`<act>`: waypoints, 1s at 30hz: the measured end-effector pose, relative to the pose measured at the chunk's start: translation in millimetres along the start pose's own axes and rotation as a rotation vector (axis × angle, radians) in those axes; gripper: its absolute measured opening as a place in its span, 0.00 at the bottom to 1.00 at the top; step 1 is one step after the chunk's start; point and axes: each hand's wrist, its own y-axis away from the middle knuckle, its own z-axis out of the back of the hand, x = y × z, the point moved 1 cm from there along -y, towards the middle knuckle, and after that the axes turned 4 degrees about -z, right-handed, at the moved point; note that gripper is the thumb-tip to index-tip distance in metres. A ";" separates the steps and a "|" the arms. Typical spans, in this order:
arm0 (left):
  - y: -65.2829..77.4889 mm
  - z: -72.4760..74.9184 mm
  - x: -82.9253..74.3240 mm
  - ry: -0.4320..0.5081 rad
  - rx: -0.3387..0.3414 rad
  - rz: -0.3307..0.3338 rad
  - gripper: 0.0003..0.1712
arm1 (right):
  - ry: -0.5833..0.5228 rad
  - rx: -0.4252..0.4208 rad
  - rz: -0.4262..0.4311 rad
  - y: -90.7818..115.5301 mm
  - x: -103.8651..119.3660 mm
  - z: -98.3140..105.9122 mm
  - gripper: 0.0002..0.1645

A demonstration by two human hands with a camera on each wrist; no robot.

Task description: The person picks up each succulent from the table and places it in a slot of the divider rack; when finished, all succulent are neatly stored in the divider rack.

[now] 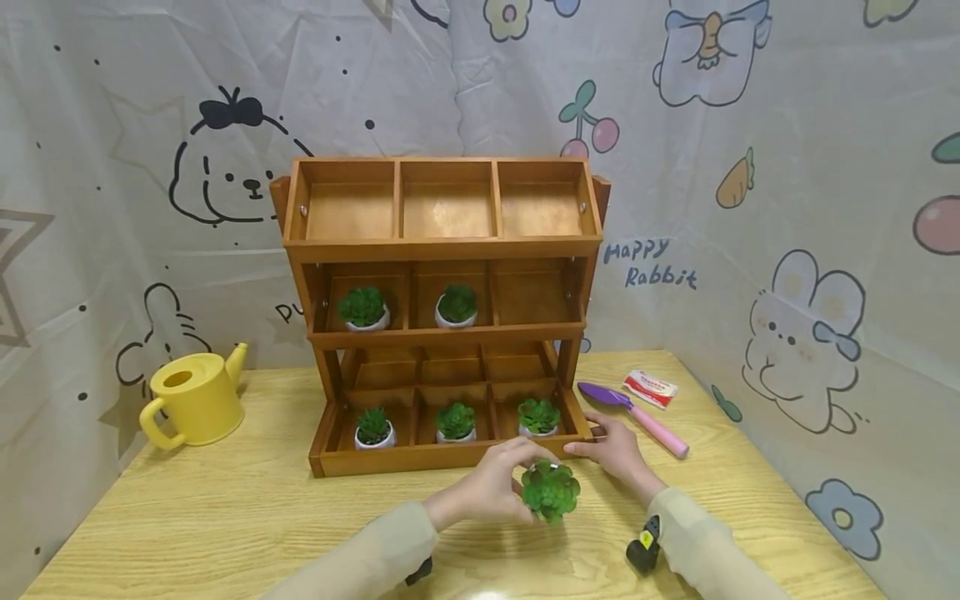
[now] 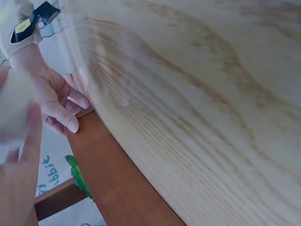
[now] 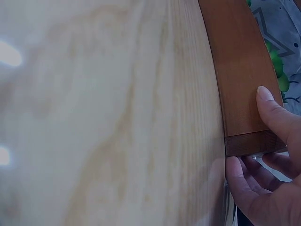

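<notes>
My left hand (image 1: 486, 490) holds a small green succulent (image 1: 551, 492) in front of the bottom tier of a wooden tiered planter shelf (image 1: 442, 249). Its white pot (image 2: 16, 108) shows blurred in the left wrist view, between the fingers. At the shelf's lower right front corner, my right hand (image 1: 617, 450) grips the end of the front board. The right wrist view has the thumb of that hand (image 3: 282, 183) on the board's face (image 3: 247, 89), with the fingers curled against its end. The potted succulent (image 1: 538, 415) in the bottom right compartment is nearest both hands.
Two more potted succulents (image 1: 456, 422) (image 1: 375, 428) sit in the bottom tier, and two (image 1: 363, 308) (image 1: 456, 306) in the middle tier. A yellow watering can (image 1: 197, 400) stands at left. Right of the shelf lie a purple trowel with pink handle (image 1: 658, 430) and a red-white packet (image 1: 650, 388).
</notes>
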 end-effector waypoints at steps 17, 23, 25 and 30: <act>-18.1 14.5 -3.2 -0.195 -0.563 -0.155 0.41 | -0.017 -0.004 0.025 0.2 -1.4 -0.8 0.44; -28.7 20.6 -4.8 -0.201 -0.649 -0.213 0.39 | -0.042 0.006 -0.006 0.4 -1.1 -1.6 0.45; -31.0 21.9 -6.6 -0.197 -0.658 -0.219 0.40 | -0.046 0.005 -0.014 0.3 -0.8 -1.7 0.44; -35.5 24.0 -10.5 -0.194 -0.665 -0.245 0.40 | -0.052 0.003 -0.015 0.0 0.3 -1.6 0.44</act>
